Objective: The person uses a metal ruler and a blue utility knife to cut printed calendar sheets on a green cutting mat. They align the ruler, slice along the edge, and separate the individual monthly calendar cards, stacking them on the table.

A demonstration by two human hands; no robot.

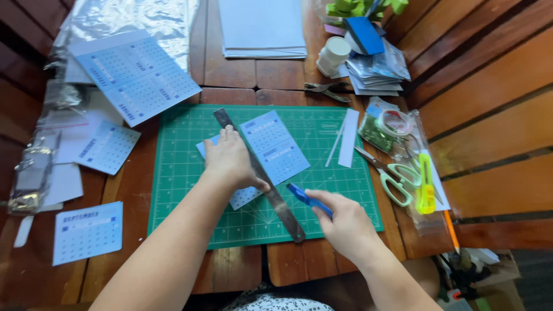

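My left hand presses flat on a steel ruler that lies diagonally across a light-blue calendar sheet on the green cutting mat. My right hand grips a blue craft knife, its tip against the ruler's right edge near the sheet's lower corner. Part of the sheet is hidden under my left hand.
White paper strips lie on the mat's right side. Green-handled scissors, a yellow cutter, a tape roll and pliers sit to the right. More calendar sheets and plastic sleeves lie at left.
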